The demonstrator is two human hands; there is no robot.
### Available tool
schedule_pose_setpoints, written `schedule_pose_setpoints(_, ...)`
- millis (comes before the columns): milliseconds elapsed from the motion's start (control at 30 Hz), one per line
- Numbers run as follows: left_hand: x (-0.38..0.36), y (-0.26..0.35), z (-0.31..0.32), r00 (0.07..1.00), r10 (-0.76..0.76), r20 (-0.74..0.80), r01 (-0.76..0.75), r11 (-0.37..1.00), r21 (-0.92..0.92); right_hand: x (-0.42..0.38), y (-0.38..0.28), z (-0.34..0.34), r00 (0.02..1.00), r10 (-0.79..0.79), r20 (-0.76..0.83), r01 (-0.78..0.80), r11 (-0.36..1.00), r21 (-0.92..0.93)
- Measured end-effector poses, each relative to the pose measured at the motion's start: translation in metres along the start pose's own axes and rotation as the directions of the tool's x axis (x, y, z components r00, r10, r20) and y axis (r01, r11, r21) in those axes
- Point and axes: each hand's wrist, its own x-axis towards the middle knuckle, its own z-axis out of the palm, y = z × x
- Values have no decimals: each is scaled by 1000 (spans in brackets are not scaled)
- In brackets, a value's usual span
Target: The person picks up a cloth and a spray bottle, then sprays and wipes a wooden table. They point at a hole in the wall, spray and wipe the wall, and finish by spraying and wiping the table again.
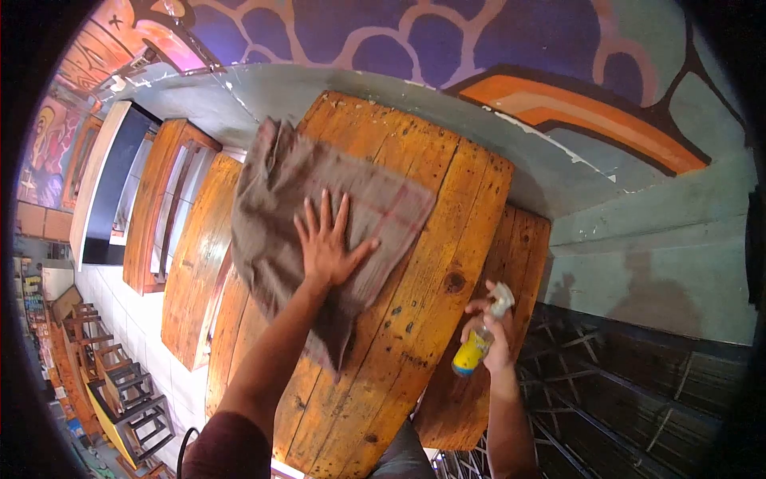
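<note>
My left hand (328, 242) lies flat with fingers spread on a brown-grey cloth (375, 195). The cloth is spread over the wooden table (455, 207), its far left part bunched and one corner hanging toward me. In my right hand (496, 335) is a spray bottle (471, 351) with a white trigger head and a yellow and blue label. My fingers wrap around its neck, and the bottle tilts beside the table's right edge, above a wooden bench (511, 263).
A painted wall (542, 184) runs along the table's far end. Left of the table are a wooden bench (195, 263), more wooden furniture (152, 215) and several stacked chairs (132, 391) on a white tiled floor. Dark metal frames (614, 383) stand at the right.
</note>
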Motion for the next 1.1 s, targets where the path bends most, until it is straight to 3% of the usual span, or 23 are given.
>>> schedule_pose_setpoints(100,-68,-24,-17,994,-52,92,47,997,58,55,-17,28,997,-15,77,20,998,-58)
schedule_pose_setpoints(167,-123,-50,-25,986,-140,95,136,989,51,95,-10,34,976,-9,216,33,994,-106)
schedule_pose_setpoints(267,-194,-93,-28,959,-282,35,279,957,81,135,-25,83,955,-33,295,69,992,-110)
schedule_pose_setpoints(333,-209,-107,-30,920,-391,9,390,919,53,147,-40,112,937,-19,349,53,995,-88)
schedule_pose_setpoints(533,-209,-109,-33,902,-432,15,430,901,52,139,-25,117,909,3,416,24,998,-60)
schedule_pose_setpoints(600,-210,-113,-33,914,-405,29,404,913,56,119,-27,112,935,-14,354,62,991,-122)
schedule_pose_setpoints(667,-222,-134,-41,930,-361,72,344,921,183,97,-19,80,977,-14,214,49,986,-158)
schedule_pose_setpoints(733,-254,-162,-49,907,-420,21,417,904,90,74,-16,53,998,-55,30,60,976,-209)
schedule_pose_setpoints(767,-279,-183,-46,900,-432,-52,434,884,175,64,-10,36,996,-49,-78,30,971,-235)
schedule_pose_setpoints(800,-307,-200,-40,853,-505,-130,520,845,125,50,-9,39,971,-119,-205,60,960,-275)
schedule_pose_setpoints(867,-370,-227,-27,736,-636,-233,665,744,68,37,14,2,943,-49,-330,-123,868,-480)
schedule_pose_setpoints(900,-396,-236,-21,668,-702,-246,741,658,133,28,21,0,924,-49,-379,-151,864,-480)
schedule_pose_setpoints(933,-404,-233,-25,595,-767,-240,800,594,83,22,25,-1,902,-51,-430,-178,860,-477)
schedule_pose_setpoints(967,-405,-237,-29,611,-754,-241,787,612,81,18,27,-1,901,-65,-430,-165,863,-477)
schedule_pose_setpoints(1033,-406,-251,-34,629,-737,-247,771,632,77,7,31,2,888,79,-452,-312,827,-468)
schedule_pose_setpoints(1100,-394,-265,-33,626,-775,-82,775,631,-48,0,32,8,904,153,-399,-367,754,-544)
